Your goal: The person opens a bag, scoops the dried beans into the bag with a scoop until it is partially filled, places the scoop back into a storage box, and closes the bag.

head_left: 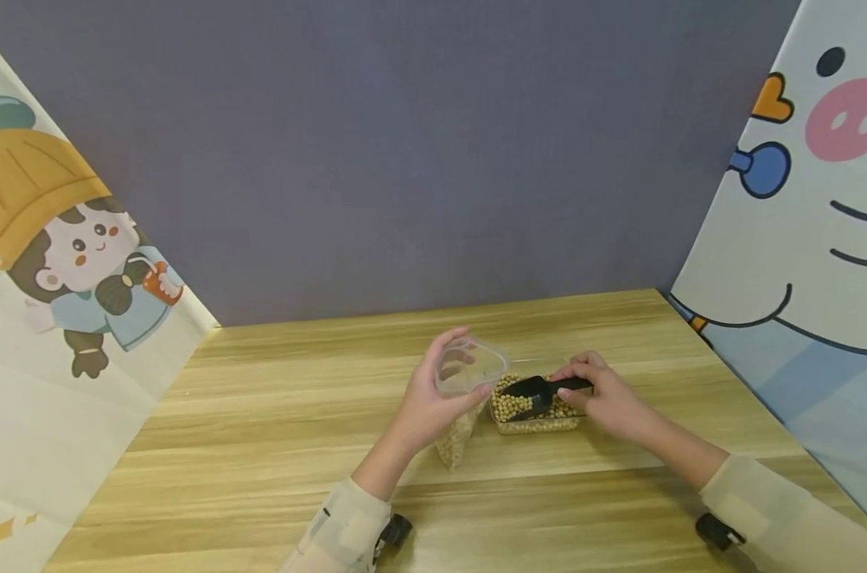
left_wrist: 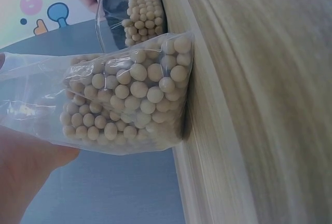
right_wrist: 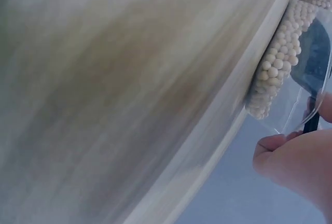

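Note:
My left hand [head_left: 429,390] holds up a clear plastic bag [head_left: 456,447], fingers and thumb around its spread mouth. Pale round soybeans [left_wrist: 137,89] fill the lower part of the bag, whose bottom rests on the table. Just to its right stands a clear plastic box [head_left: 540,428] of the same beans. Over the box, my right hand [head_left: 612,402] grips a black scoop [head_left: 540,391] by its handle. The scoop's head is down among the beans, some of them lying in it. In the right wrist view the box wall [right_wrist: 282,115] partly covers the scoop.
Bag and box stand on a wood-grain table [head_left: 275,430]. A grey panel [head_left: 419,159] rises behind it, with cartoon-printed cloths [head_left: 139,334] at the left and right sides. A dark wrist strap device [head_left: 396,529] is on each sleeve.

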`<state>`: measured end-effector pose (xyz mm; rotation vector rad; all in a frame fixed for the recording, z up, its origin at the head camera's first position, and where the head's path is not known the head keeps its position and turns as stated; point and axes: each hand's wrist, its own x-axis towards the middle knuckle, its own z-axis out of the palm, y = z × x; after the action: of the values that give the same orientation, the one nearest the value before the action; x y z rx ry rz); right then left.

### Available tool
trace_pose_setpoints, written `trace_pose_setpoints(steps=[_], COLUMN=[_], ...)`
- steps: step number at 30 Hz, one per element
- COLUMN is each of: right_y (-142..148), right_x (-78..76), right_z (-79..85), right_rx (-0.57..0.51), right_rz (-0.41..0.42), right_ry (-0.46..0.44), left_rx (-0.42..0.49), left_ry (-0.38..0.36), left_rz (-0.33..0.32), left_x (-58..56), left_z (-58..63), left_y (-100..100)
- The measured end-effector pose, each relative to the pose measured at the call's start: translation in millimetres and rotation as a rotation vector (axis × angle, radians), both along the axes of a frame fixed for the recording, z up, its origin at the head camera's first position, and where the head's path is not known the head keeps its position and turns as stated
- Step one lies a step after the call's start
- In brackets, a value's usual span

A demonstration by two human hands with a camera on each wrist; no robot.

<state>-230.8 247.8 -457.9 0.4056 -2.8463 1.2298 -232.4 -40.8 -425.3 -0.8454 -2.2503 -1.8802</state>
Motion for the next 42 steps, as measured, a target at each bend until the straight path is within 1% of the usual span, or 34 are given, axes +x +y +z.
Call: trace_pose_setpoints(steps=[4, 8, 11, 13, 16, 19, 26, 30, 34, 39, 42], right_y=[0, 0, 3, 5, 6, 5, 2, 3, 3, 1, 1], right_x=[0.0, -0.9, -1.9, -2.4, -2.9, -2.6, -0.5, -3.8, -7.5, -11.1, -13.3], right_z=[0.7, 0.9, 2.8, 4.6, 6.9, 6.8, 7.0, 5.5, 4.7, 5.5, 3.5], right_rx=[0.031, 0.084, 0.158, 0.185, 0.188, 0.185, 0.215, 0.194, 0.173, 0.152, 0.114], right_rz=[0.012, 0.029, 0.054, 0.073, 0.089, 0.080, 0.061, 0.080, 0.091, 0.107, 0.124], right_ry=[0.010, 0.103, 0.191, 0.208, 0.187, 0.162, 0.197, 0.183, 0.150, 0.124, 0.104], left_rx=[0.009, 0.019, 0.016, 0.012, 0.014, 0.015, 0.020, 0.020, 0.014, 0.023, 0.026], left_ry=[0.010, 0.010, 0.008, 0.010, 0.012, 0.012, 0.015, 0.013, 0.010, 0.008, -0.003], left_rz=[-0.005, -0.011, -0.010, -0.009, -0.012, -0.014, -0.012, -0.017, -0.023, -0.013, -0.008], left_x=[-0.6, -0.8, -0.8, -1.0, -0.9, -0.5, 0.7, -0.6, -2.1, -2.9, -3.0], left_z=[-1.0, -1.3, -1.1, -0.7, -0.8, -1.5, -1.0, -0.5, -0.2, -1.5, -2.3], left_y=[0, -1, -1, -1, -1, -1, -1, 0, 0, 0, -2])
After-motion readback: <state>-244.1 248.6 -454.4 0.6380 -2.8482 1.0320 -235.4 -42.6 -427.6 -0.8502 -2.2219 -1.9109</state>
